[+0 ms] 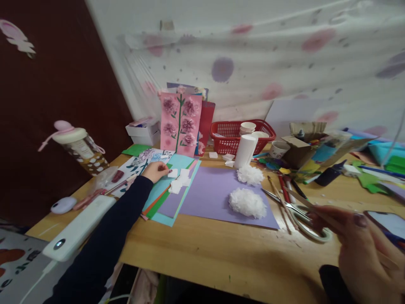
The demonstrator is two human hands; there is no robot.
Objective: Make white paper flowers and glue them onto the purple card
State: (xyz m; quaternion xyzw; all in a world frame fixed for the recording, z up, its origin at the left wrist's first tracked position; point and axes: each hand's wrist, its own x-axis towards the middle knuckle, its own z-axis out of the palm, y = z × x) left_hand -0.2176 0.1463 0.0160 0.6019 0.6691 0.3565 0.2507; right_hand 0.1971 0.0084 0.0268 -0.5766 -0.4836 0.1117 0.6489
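Note:
My left hand (155,171) reaches over the colored paper sheets (158,185) at the left, thumb and fingertip pinched at the edge of a small white paper square (172,173). More white paper squares (179,182) lie loosely overlapped just beside it. At the lower right, my right hand (363,236) is closed around a thin wooden stick (319,211), which points up and left. Between the hands, two fluffy white paper pompoms (247,202) rest on a purple sheet (205,194). Scissors (303,217) lie on the table just beyond my right hand.
Behind the pompoms stand a white roll (246,151) and a red basket (221,141) with paper cups. A pink flower picture (181,124) leans at the back. A power bank (79,228) and bottle (79,147) are at left; a phone (387,226) is at right.

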